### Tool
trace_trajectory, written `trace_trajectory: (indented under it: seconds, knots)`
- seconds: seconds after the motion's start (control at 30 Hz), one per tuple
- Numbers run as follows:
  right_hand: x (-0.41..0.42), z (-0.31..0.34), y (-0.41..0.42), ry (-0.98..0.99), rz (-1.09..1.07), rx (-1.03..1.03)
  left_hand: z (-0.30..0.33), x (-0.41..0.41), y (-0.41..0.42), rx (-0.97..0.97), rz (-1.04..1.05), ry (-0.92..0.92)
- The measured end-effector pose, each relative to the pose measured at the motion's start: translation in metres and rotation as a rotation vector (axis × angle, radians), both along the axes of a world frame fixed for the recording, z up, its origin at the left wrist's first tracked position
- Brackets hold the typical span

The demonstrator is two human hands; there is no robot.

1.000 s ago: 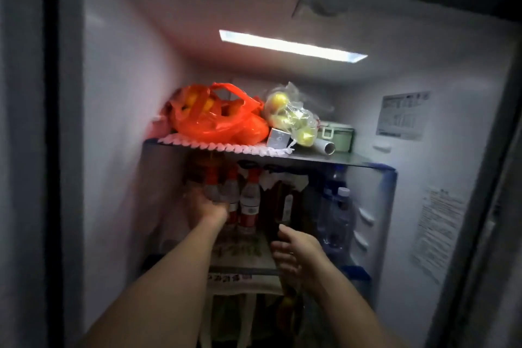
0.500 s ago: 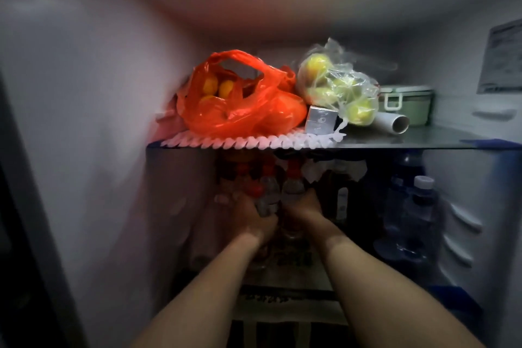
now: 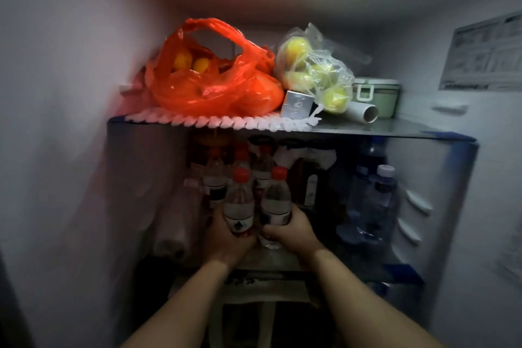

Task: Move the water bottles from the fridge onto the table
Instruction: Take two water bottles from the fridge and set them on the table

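Observation:
I am looking into an open fridge. On the dim second shelf stand several small clear water bottles with red caps. My left hand [image 3: 226,240] grips one red-capped bottle [image 3: 238,200] around its lower half. My right hand [image 3: 293,232] grips a second red-capped bottle [image 3: 276,198] right beside it. Both bottles are upright and nearly touch each other. More red-capped bottles [image 3: 216,175] stand behind them, partly hidden. Larger bluish bottles with pale caps [image 3: 380,198] stand at the right of the same shelf.
The glass upper shelf [image 3: 395,128] hangs just above the bottle caps. It carries an orange plastic bag of fruit [image 3: 214,79], a clear bag of green fruit [image 3: 316,70], a small silver box [image 3: 296,103], a white tube and a green lunch box [image 3: 375,93]. Dark bottles [image 3: 308,181] stand behind.
The view has moved closer into the fridge. Both hands reached onto the second shelf and closed on one red-capped bottle each; the two bottles now sit nearer the shelf front.

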State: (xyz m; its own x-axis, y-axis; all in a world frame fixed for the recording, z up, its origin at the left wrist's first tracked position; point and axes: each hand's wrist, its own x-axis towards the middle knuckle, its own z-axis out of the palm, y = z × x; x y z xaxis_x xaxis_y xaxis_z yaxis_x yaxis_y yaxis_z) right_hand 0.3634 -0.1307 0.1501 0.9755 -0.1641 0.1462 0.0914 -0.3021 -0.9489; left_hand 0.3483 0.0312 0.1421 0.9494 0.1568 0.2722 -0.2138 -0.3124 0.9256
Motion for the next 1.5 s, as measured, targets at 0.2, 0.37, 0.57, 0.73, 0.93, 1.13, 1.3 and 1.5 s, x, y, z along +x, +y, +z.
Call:
trace_trajectory:
  seconds: [0.2,0.37,0.57,0.73,0.93,1.13,1.3,1.5]
  knots:
    - [-0.049,0.005,-0.004,0.011,-0.019,0.063,0.005,-0.028,-0.017,-0.033,-0.124,0.022]
    - [-0.105,0.020,0.006,0.010,0.110,0.166,0.018,-0.104,0.003,-0.140,-0.124,-0.002]
    - [-0.219,0.029,0.038,-0.091,0.368,0.280,0.028,-0.248,0.035,-0.166,-0.009,-0.094]
    - [-0.338,0.019,0.072,-0.012,0.678,0.304,0.012,-0.394,0.070,-0.224,0.165,-0.076]
    - [-0.459,0.012,0.161,0.078,1.031,0.279,0.010,-0.568,0.143,-0.239,0.385,-0.031]
    - [-0.568,0.001,0.279,0.116,1.310,0.199,0.008,-0.708,0.230,-0.184,0.641,-0.033]
    - [-0.634,-0.015,0.393,0.210,1.443,0.169,-0.004,-0.788,0.313,-0.133,0.831,-0.043]
    - [-0.689,-0.042,0.546,0.174,1.568,0.037,-0.043,-0.851,0.442,-0.201,0.980,-0.064]
